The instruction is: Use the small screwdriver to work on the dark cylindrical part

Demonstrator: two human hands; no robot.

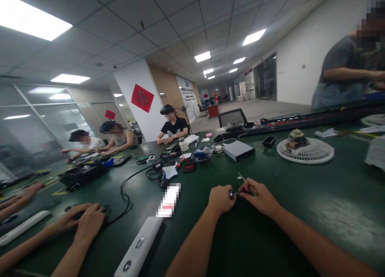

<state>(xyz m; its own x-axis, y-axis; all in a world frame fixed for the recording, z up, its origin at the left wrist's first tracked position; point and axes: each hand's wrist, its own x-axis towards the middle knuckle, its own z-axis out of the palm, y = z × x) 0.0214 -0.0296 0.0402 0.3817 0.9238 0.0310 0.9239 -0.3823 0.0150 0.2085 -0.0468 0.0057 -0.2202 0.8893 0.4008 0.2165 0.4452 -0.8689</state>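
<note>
L hand [221, 199] & R hand [259, 196] pinch small metal part [232, 194] over green bench [198, 180].

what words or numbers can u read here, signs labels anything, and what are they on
No text can be read for certain.
Red diamond sign on the white pillar: marks too blurred to read.
White poster at the far end of the room: too small and blurred.
White card on the green workbench: pixelated, unreadable.
</note>
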